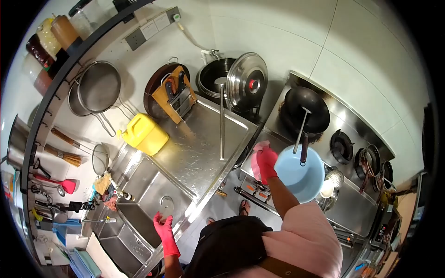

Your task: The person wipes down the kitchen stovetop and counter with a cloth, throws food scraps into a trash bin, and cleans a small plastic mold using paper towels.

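Observation:
My right hand [267,166], in a pink rubber glove, presses a lighter pink cloth [256,161] against the steel stove top, left of a light blue basin [300,178]. Its fingertips are partly hidden against the cloth. Over the near edge of the sink [153,178] hangs my left hand [165,230], also gloved in pink. Its fingers are a little apart, with nothing visible between them. Just beyond them, the round drain [167,204] shows in the sink bottom.
A black wok [306,113] with a ladle sits behind the basin. The wet steel counter [199,148] holds a yellow jug [144,134], a knife block [175,95] and a long-handled ladle [222,125]. A large pot [208,83] and its lid [247,82] stand at the back.

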`<act>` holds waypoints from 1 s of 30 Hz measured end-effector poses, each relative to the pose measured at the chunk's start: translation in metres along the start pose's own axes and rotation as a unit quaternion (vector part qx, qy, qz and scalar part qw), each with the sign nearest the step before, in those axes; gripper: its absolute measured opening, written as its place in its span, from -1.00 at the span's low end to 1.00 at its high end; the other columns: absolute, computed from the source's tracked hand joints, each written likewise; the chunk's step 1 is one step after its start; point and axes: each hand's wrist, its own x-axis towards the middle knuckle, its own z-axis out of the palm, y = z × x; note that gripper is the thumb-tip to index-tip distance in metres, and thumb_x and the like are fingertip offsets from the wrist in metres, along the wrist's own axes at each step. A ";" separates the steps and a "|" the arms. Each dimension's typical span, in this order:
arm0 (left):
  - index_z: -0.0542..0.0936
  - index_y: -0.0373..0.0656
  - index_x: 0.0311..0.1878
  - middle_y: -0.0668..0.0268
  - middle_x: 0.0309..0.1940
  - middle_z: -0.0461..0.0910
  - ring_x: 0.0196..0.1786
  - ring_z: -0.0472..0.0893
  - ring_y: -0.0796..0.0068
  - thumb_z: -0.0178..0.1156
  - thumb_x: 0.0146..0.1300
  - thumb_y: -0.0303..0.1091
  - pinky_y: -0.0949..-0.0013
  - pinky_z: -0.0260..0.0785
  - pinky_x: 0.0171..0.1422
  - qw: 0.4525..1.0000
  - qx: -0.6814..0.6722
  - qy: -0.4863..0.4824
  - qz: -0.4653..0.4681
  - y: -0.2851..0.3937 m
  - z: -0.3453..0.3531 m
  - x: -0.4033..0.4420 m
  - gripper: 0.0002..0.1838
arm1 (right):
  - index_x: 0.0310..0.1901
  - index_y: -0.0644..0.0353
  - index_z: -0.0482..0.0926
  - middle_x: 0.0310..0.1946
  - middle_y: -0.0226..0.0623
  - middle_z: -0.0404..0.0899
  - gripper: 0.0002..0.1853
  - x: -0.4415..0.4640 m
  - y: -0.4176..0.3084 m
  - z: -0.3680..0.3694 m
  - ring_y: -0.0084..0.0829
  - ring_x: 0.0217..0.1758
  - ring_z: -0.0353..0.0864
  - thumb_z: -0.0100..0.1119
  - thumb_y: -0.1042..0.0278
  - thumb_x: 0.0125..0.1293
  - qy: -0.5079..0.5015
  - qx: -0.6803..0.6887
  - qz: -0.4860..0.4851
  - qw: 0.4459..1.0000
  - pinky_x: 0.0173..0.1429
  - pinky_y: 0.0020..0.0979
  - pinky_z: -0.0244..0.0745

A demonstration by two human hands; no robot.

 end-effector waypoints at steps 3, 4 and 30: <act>0.42 -0.20 0.37 0.28 0.17 0.51 -0.03 0.57 0.45 0.59 0.01 -0.46 0.35 0.46 0.14 0.999 0.025 -0.023 0.003 0.013 0.015 0.013 -0.18 | -0.13 0.12 0.63 -0.24 0.03 0.72 -0.72 -0.008 -0.019 -0.030 0.15 -0.20 0.70 0.11 0.09 0.42 0.059 0.186 -0.001 0.981 -0.06 0.07 0.58; 0.42 -0.19 0.37 0.27 0.18 0.51 -0.02 0.57 0.45 0.58 0.02 -0.46 0.34 0.47 0.14 0.999 0.001 -0.034 0.011 0.024 0.023 0.014 -0.18 | -0.14 0.15 0.59 -0.24 -0.13 0.74 -0.74 -0.011 -0.024 -0.049 -0.03 -0.22 0.71 0.19 0.11 0.39 0.006 0.250 -0.018 0.968 -0.19 -0.12 0.57; 0.55 -0.19 0.21 0.33 -0.10 0.70 -0.16 0.68 0.55 0.43 0.23 -0.52 0.45 0.57 -0.05 0.935 -0.314 -0.164 0.004 0.215 0.062 0.008 -0.52 | 0.18 0.25 0.34 -0.03 -0.32 0.48 -0.60 -0.202 -0.342 -0.069 -0.53 -0.02 0.54 0.03 0.69 0.32 -0.116 0.765 -0.167 0.612 0.02 -0.50 0.53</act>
